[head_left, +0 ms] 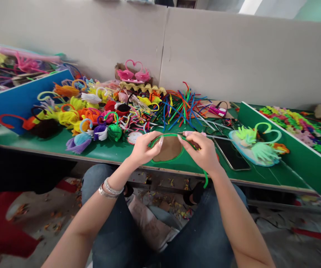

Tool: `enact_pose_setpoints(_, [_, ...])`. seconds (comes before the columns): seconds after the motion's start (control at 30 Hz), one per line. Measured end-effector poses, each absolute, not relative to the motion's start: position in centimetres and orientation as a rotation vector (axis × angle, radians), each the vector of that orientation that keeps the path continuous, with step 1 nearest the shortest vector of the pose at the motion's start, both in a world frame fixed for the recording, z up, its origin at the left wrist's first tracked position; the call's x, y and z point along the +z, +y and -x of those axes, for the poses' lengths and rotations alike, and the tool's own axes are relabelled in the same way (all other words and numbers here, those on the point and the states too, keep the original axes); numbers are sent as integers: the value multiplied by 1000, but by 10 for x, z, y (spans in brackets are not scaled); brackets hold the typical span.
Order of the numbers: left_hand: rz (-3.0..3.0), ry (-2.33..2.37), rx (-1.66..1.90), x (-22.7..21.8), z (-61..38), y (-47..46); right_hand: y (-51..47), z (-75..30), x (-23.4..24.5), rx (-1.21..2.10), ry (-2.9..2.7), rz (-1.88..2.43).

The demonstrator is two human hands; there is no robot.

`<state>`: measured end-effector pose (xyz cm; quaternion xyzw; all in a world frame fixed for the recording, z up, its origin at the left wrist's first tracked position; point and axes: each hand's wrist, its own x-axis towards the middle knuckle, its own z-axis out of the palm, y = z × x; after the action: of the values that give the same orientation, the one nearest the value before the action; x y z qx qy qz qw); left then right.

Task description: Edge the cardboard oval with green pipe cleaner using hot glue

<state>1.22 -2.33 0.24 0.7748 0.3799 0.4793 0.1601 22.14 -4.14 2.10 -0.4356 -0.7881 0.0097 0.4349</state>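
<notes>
My left hand [145, 148] and my right hand [201, 152] both pinch a green pipe cleaner [169, 136], which arches between them above the front edge of the green table [272, 175]. Its loose end hangs down below my right wrist. Under the arch lies a round brown cardboard piece [169, 149]. A pink-handled tool [193, 133] lies just behind my right hand.
Finished pipe-cleaner swans [87, 111] in many colours are piled at the left. Loose coloured pipe cleaners [182, 104] lie behind. A phone [231, 154] and a green swan pair [256, 143] sit to the right. A blue board [18, 100] stands at the left.
</notes>
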Motion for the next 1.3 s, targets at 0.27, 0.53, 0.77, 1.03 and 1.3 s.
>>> enact_pose_setpoints(0.27, [-2139, 1040, 1397, 6, -14, -25, -40, -222, 19, 57, -1887, 1110])
enact_pose_setpoints(0.53, [-2026, 1036, 1386, 7, -14, -23, -38, -229, 23, 94, -1903, 1128])
enact_pose_setpoints(0.77, [-1935, 1054, 1402, 6, -15, -20, -39, -235, 25, 247, -1900, 1165])
enact_pose_setpoints(1.03, [-1831, 1001, 1434, 7, -17, -19, -40, -233, 25, 259, -1897, 1151])
enact_pose_setpoints(1.3, [-1864, 966, 1463, 8, -16, -20, -38, -234, 23, 243, -1929, 1115])
